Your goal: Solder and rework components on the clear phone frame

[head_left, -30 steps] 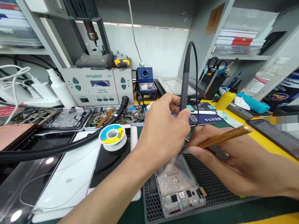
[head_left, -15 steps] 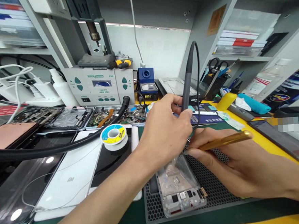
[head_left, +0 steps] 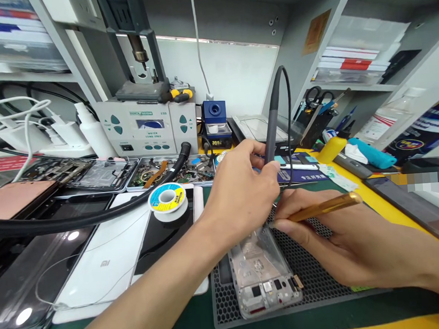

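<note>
My left hand (head_left: 240, 195) is closed around a grey soldering iron handle (head_left: 271, 118), held upright with its black cord looping over the top. My right hand (head_left: 345, 236) pinches gold tweezers (head_left: 320, 207), their tips pointing left toward the spot under my left hand. Both tools meet at the far end of a silver phone frame (head_left: 263, 274) lying on a black honeycomb mat (head_left: 313, 278). The iron's tip is hidden behind my left hand.
A solder spool (head_left: 167, 199) sits on a white phone (head_left: 109, 257). A black hose (head_left: 76, 219) crosses the left side. A rework station (head_left: 147, 127), a blue solder station (head_left: 215, 124), parts trays (head_left: 167, 170) and a yellow bottle (head_left: 331, 149) stand behind.
Both hands stay at the phone frame with only slight shifts; the tweezers' rear end dips a little lower. The view has shifted slightly.
</note>
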Demonstrator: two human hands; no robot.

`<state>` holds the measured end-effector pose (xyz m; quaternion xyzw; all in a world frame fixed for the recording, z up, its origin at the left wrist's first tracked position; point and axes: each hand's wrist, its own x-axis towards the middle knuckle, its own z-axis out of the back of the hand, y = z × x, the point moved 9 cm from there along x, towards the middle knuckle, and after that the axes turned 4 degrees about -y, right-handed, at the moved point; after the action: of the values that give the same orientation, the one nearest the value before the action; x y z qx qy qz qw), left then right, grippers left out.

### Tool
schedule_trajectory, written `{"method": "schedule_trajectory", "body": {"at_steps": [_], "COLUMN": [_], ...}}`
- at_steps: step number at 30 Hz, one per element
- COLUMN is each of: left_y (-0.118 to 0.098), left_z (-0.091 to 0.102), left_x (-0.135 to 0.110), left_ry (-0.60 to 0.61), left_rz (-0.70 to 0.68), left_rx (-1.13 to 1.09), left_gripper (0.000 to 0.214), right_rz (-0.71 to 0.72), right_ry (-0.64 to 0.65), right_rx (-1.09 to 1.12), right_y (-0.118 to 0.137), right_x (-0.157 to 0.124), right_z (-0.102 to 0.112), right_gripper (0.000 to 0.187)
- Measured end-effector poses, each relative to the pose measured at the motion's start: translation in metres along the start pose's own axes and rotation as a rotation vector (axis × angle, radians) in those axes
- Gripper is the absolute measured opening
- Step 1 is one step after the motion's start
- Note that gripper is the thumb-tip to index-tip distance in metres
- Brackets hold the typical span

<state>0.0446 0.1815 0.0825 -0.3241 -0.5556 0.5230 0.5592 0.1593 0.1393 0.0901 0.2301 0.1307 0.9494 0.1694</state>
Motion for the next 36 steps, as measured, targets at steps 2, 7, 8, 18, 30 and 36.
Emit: {"method": "schedule_trajectory", "body": {"at_steps": [2, 7, 8, 18, 30, 36], "left_y": [-0.001, 0.000, 0.000, -0.003, -0.001, 0.001], "left_z": [0.001, 0.001, 0.001, 0.003, 0.004, 0.004], "left_x": [0.001, 0.002, 0.002, 0.000, 0.001, 0.002], "left_ry": [-0.008, -0.012, -0.011, -0.016, -0.033, -0.030], "left_rz": [-0.010, -0.017, -0.016, -0.033, -0.027, -0.031], "left_rx": [0.001, 0.014, 0.016, 0.020, 0.028, 0.033], "left_gripper": [0.009, 0.008, 0.008, 0.007, 0.006, 0.005], "right_rz": [-0.017, -0.047, -0.054, -0.105, -0.077, -0.067], "right_ry": [0.033, -0.006, -0.013, 0.060, 0.029, -0.042], "right_rx": [0.008, 0.018, 0.011, 0.023, 0.046, 0.029], "right_y": [-0.002, -0.005, -0.007, -0.011, -0.009, -0.009], "right_x": [-0.001, 0.002, 0.002, -0.001, 0.003, 0.001], "right_z": [-0.002, 0.001, 0.001, -0.006, -0.001, 0.006], "right_gripper": [0.008, 0.009, 0.009, 0.010, 0.009, 0.009]}}
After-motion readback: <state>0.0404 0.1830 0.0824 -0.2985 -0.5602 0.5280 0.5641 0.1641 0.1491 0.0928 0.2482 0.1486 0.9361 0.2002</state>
